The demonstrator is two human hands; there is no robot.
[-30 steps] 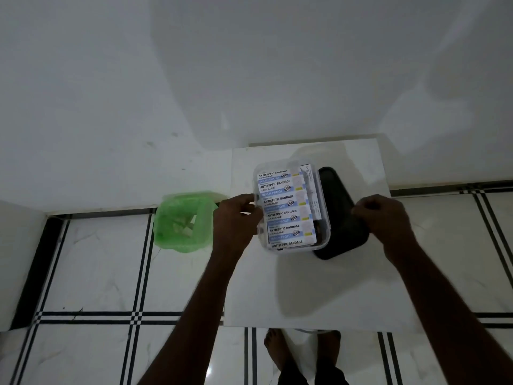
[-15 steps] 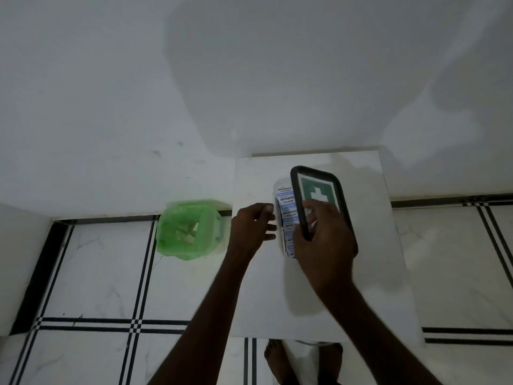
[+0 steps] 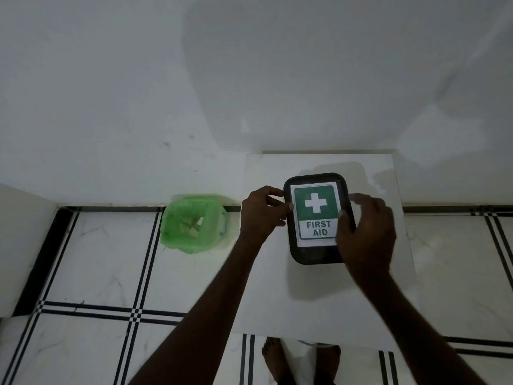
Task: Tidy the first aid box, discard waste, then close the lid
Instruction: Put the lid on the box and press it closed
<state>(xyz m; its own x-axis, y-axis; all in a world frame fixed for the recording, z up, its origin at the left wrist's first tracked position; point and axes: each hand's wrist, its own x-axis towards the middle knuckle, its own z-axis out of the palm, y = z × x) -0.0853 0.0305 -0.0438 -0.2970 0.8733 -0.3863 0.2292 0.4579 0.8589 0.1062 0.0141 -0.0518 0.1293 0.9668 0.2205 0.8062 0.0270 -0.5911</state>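
Note:
The first aid box lid (image 3: 315,207), black-rimmed with a green cross label reading FIRST AID, lies flat over the box on the white table (image 3: 319,295). The box and its bandage packs are hidden beneath it. My left hand (image 3: 262,212) grips the lid's left edge with thumb and fingers. My right hand (image 3: 366,229) rests on the lid's right side, fingers spread over the rim and the thumb on the label.
A green bin (image 3: 193,222) lined with a green bag holds some pale scraps and stands on the tiled floor left of the table, against the white wall. My bare feet (image 3: 299,362) show under the table's near edge.
My right hand picked the lid up from the right of the open box, swung it over and laid it flat on top. The bandage packs are now covered.

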